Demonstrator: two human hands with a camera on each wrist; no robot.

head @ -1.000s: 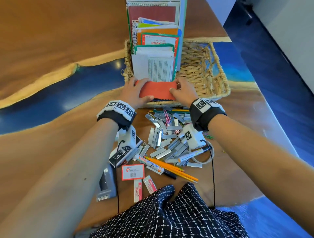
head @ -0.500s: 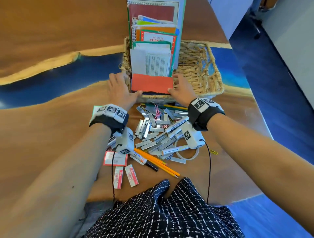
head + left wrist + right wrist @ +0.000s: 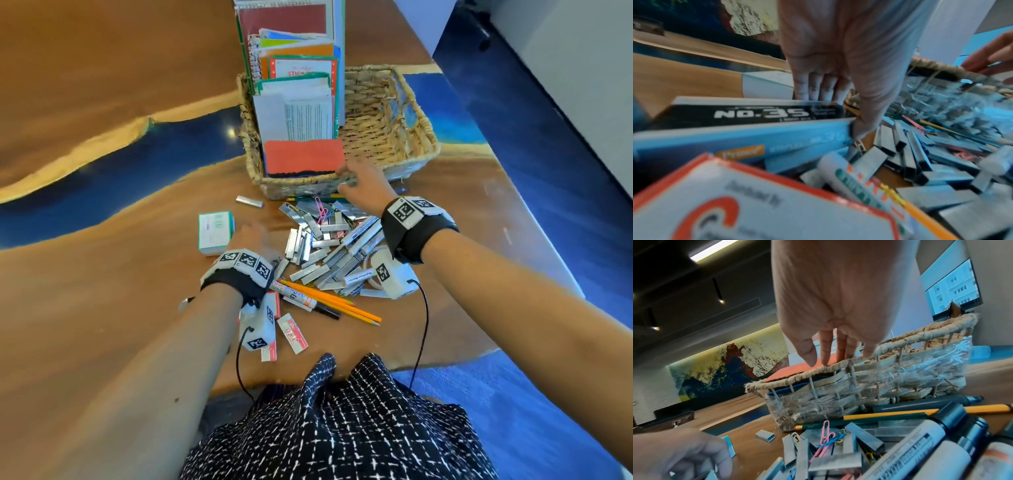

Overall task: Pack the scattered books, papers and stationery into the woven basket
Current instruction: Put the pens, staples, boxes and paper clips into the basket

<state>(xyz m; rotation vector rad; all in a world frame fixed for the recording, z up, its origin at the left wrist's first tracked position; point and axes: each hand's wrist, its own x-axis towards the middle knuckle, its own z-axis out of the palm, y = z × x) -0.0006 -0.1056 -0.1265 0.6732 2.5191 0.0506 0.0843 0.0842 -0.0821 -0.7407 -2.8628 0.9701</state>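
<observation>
While the right hand (image 3: 363,185) rested straight fingers (image 3: 826,352) on the woven basket (image 3: 394,113) rim, the left hand (image 3: 830,68), fingers curled round the staple box (image 3: 748,112), should lift squarely.

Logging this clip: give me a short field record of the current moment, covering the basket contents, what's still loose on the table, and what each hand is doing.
basket: woven basket on the table, right half bare
packed: books and papers upright in its left half, orange pad in front
loose: staple strips, paper clips, markers, pencils, small box
left hand: low over the pile beside the small box, fingers on a staple box
right hand: fingers straight, touching the basket's front rim
</observation>
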